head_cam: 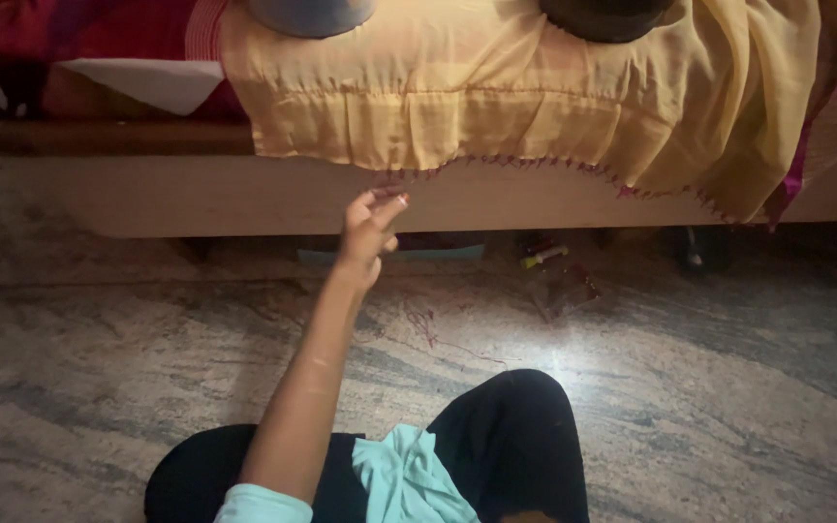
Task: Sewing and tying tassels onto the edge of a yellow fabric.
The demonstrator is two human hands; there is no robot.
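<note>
Now left hand [368, 230] reaching up, fingertips pinched on trimmed hem of yellow cloth [496, 97] where it hangs over bed edge [196, 199]; me sitting on floor below. Right hand unseen.

Cloth [496, 107] hangs over bed edge [196, 199]; hand [368, 232] touches its hem.
</note>
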